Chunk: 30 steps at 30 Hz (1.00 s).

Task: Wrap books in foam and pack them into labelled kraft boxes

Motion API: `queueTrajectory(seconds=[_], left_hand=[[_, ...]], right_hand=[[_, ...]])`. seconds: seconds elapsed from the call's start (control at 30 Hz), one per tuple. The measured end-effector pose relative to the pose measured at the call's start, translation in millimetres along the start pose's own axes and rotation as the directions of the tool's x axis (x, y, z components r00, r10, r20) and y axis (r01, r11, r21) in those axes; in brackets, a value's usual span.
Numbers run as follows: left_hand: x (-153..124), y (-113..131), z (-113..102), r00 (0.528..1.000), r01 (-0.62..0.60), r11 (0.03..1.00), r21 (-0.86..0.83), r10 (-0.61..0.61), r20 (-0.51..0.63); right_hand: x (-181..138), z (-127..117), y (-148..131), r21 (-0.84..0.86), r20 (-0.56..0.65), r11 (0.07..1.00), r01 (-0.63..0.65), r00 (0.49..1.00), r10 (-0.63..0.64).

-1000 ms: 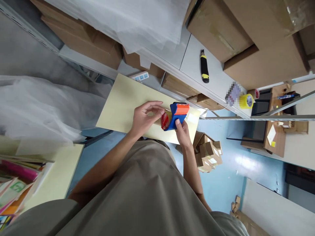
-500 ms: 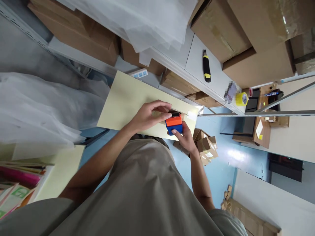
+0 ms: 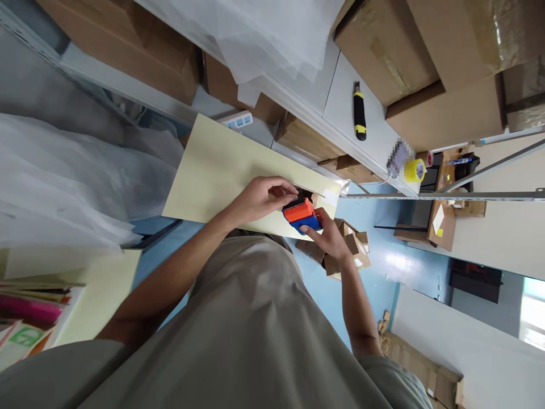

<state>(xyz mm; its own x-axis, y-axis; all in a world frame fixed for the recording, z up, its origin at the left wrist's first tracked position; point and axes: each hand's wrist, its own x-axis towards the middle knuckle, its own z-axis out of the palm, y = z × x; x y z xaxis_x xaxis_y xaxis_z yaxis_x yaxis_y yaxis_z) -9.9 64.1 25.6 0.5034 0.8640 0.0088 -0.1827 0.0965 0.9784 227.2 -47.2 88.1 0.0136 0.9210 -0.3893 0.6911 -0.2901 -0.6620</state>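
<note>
Resting within the closed right hand (image 3: 331, 234), a smooth blue-and-orange tape dispenser (image 3: 301, 213) is held tilted over the flat pale-yellow tabletop (image 3: 225, 165); the left hand (image 3: 260, 199) is curled at its black-edged end, thumb and fingers narrowly spaced, and whether anything is pinched cannot be told. On the grey shelf (image 3: 340, 111), crinkled translucent sheeting (image 3: 272, 37), a slim black-and-yellow utility knife (image 3: 359, 112), a yellow tape roll (image 3: 411, 171) and brown cardboard cartons (image 3: 451, 116) are noted, the cartons' contents being hidden.

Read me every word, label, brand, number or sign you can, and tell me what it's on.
None is readable.
Blue and orange tape dispenser: no text discernible.
Yellow tape roll: core print too small.
Paper at far left: green mark too blurred.
Box labels: too small.
</note>
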Motion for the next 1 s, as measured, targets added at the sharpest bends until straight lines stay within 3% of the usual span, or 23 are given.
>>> queueTrajectory(seconds=[0.33, 0.5, 0.63, 0.8, 1.0], left_hand=[[3, -59, -6, 0.986, 0.122, 0.987, -0.102, -0.133, -0.106], [-3, -103, 10, 0.929, 0.306, 0.917, -0.256, -0.347, -0.131], [-11, -132, 25, 0.873, 0.405, 0.848, -0.343, -0.470, -0.130], [-11, -145, 26, 0.865, 0.385, 0.852, -0.355, -0.467, -0.183], [3, -145, 27, 0.872, 0.354, 0.828, -0.436, -0.461, -0.167]], right_hand=[[25, -6, 2, -0.221, 0.095, 0.975, -0.010, 0.995, 0.032], [36, -9, -10, -0.494, 0.197, 0.856, -0.153, 0.939, 0.282], [40, -16, -18, -0.608, 0.266, 0.776, -0.168, 0.878, 0.398], [46, -40, -25, -0.647, 0.319, 0.739, -0.187, 0.814, 0.485], [64, -59, -47, -0.708, 0.325, 0.689, -0.154, 0.795, 0.512]])
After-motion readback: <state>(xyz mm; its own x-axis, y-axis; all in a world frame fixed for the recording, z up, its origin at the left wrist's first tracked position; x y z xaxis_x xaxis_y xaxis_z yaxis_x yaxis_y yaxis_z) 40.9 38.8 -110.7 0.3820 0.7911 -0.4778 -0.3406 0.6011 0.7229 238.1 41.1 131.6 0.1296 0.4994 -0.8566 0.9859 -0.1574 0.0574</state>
